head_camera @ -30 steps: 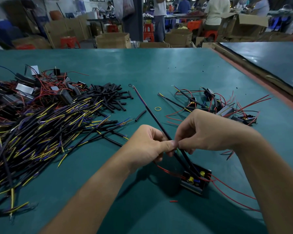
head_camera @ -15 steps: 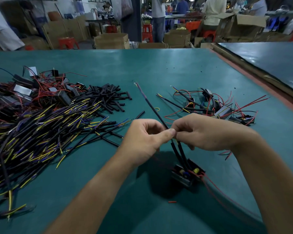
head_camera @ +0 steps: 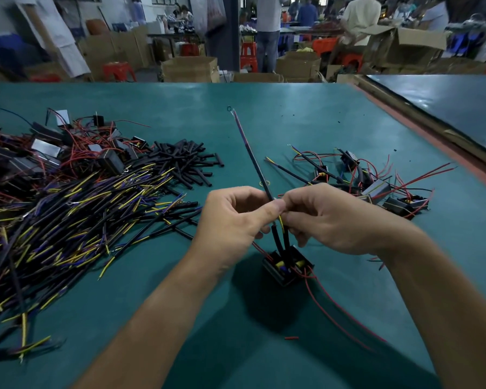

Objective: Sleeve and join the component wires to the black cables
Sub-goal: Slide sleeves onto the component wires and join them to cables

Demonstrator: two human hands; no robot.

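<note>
A small black component (head_camera: 288, 265) with yellow parts and thin red wires hangs just above the green table (head_camera: 306, 122). Two black sleeves rise from it to my fingers. My left hand (head_camera: 233, 220) and my right hand (head_camera: 326, 217) meet thumb to thumb above it and pinch the joint of a long black cable (head_camera: 250, 154) and a yellow wire end. The cable slants up and away, ending in a small ring terminal. A big heap of black cables (head_camera: 68, 220) with yellow and purple ends lies to the left.
Short black sleeve tubes (head_camera: 185, 164) lie piled behind the heap, with unworked components (head_camera: 45, 153) further left. Several joined components with red wires (head_camera: 376, 186) lie to the right. A red wire scrap (head_camera: 291, 338) lies near me. Boxes, stools and people stand beyond the table.
Both hands have lifted the cable and the component off the table and turned the cable more upright. The grip at the joint stays the same.
</note>
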